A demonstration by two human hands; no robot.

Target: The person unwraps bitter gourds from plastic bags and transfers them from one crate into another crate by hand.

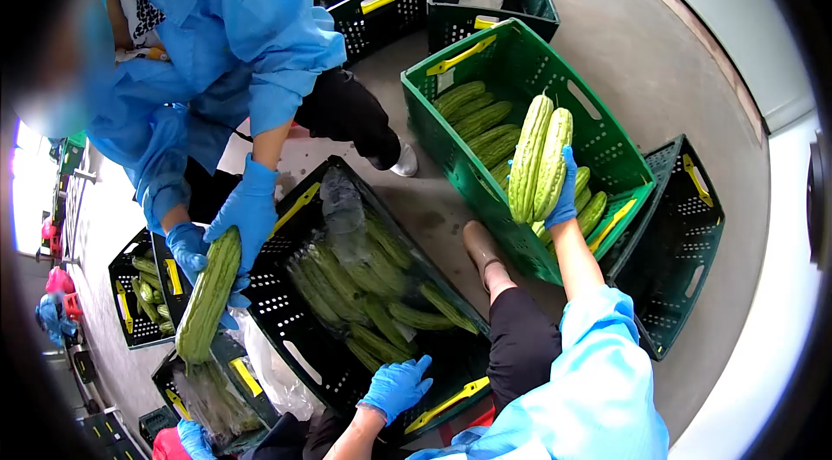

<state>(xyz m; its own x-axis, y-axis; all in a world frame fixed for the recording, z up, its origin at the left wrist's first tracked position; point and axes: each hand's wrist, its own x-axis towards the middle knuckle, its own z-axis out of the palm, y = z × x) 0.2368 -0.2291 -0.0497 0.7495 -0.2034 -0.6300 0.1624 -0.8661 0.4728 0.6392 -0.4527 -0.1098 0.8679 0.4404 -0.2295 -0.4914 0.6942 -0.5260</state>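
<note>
My right hand [565,191], in a blue glove, is closed around two pale green bitter melons [542,157] side by side. They are held above a green crate [451,174] in which more bitter melons [481,118] lie. My left hand [394,388], also gloved, has its fingers partly stretched out and holds nothing. It hovers over the near end of a black crate [303,365]. Inside that crate are several bitter melons [347,278], some under clear plastic film [344,204]. The undersides of the held melons and some fingertips are hidden.
A co-worker in a blue gown [260,18] holds a large bitter melon [208,295] at the left. Black crates stand at the back [494,14], at the right [685,243] and at the left [130,287]. Another gloved hand [195,440] shows at the bottom left.
</note>
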